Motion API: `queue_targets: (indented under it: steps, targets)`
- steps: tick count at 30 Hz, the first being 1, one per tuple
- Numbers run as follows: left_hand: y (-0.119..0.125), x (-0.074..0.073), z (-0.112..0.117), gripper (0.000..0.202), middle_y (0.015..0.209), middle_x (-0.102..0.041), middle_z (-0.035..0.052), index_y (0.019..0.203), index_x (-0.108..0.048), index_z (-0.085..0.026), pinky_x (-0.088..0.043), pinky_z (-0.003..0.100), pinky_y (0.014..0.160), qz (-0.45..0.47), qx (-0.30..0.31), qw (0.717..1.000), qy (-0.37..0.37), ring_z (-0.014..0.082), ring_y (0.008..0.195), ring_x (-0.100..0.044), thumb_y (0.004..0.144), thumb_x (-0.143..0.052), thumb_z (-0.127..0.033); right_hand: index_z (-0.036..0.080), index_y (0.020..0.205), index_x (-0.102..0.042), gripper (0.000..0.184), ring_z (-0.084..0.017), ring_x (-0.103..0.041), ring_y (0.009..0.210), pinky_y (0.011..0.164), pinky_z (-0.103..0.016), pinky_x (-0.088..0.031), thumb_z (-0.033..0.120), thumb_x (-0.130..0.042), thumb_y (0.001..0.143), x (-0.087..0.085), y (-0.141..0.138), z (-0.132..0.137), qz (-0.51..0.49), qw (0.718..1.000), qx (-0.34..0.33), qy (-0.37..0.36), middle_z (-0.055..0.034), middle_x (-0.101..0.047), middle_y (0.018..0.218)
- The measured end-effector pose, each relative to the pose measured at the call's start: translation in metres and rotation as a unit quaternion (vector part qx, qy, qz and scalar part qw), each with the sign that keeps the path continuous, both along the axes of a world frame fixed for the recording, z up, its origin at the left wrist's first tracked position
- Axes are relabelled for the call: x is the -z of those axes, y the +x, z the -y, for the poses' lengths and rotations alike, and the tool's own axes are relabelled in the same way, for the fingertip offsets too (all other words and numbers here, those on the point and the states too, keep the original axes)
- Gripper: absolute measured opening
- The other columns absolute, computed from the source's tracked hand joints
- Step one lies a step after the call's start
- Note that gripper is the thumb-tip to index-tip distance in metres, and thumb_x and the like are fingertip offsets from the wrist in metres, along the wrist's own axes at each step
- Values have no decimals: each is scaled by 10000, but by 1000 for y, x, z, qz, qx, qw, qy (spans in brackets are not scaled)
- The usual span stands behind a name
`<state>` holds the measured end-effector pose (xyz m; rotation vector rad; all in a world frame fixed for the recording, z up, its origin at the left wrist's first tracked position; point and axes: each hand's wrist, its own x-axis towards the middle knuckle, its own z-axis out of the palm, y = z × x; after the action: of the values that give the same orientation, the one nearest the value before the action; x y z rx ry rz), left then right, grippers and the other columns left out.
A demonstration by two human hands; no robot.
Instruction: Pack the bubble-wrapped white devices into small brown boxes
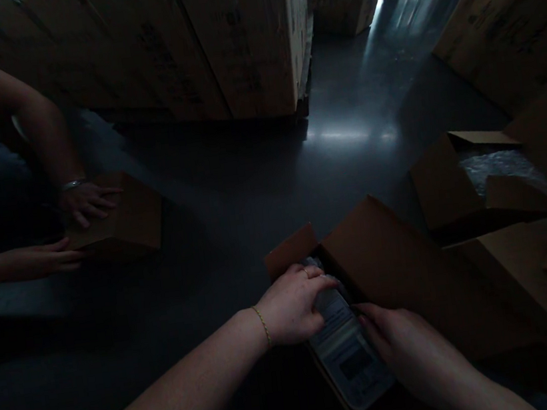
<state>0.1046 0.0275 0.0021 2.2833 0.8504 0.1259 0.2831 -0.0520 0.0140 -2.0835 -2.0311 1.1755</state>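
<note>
A small open cardboard box lies on the dark floor in front of me. A flat white packet with printed labels sticks out of its near end. My left hand, with a ring and a thin bracelet, is closed over the packet's far end at the box mouth. My right hand grips the packet's right edge, fingers curled along it. What lies deeper in the box is hidden.
At the left another person's two hands rest on a closed small carton. An open carton with bubble wrap stands at the right, more flat cartons beside it. Tall stacked boxes wall the back.
</note>
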Motion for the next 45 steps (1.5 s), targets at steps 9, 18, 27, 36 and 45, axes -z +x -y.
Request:
queue_targets:
  steps: [9, 18, 27, 36, 45]
  targets:
    - [-5, 2, -5, 574, 1133, -486, 41, 1151, -464, -232, -378, 349, 884, -6, 41, 999, -11, 216, 998, -446, 585, -487, -140, 197, 932, -589, 316, -164, -608, 692, 594, -229, -394, 270, -290, 858, -2, -5, 2, 24, 999, 5, -38, -64, -652, 740]
    - [-9, 2, -11, 605, 1180, -461, 30, 1170, -452, -252, -381, 327, 890, 5, 72, 997, -23, 208, 1032, -436, 585, -472, -99, 187, 753, -589, 311, -155, -585, 665, 549, -228, -357, 286, -309, 846, 4, 2, -4, 37, 996, 12, -77, -78, -639, 753]
    - [-10, 3, -6, 576, 1159, -476, 16, 1155, -461, -266, -392, 310, 883, 19, 57, 998, -4, 191, 1026, -433, 605, -487, -97, 191, 661, -538, 351, -116, -542, 577, 500, -212, -314, 336, -287, 857, 10, 18, -19, -40, 994, -42, -94, -28, -613, 661]
    - [13, 5, 16, 218, 1313, -343, -17, 979, -573, -290, -280, 416, 935, 14, 50, 985, 167, 219, 1215, -250, 810, -440, -254, 216, 782, -519, 257, -151, -572, 537, 446, -238, -263, 269, -282, 867, 5, 13, -11, 85, 987, -133, 8, -32, -615, 636]
    - [12, 11, 2, 130, 1037, -550, -34, 775, -582, -224, -252, 361, 967, 62, 118, 958, 253, 175, 1110, -371, 822, -461, -224, 283, 980, -510, 240, -155, -600, 602, 457, -231, -293, 225, -527, 748, 0, 11, 16, 71, 963, -246, 89, 22, -640, 744]
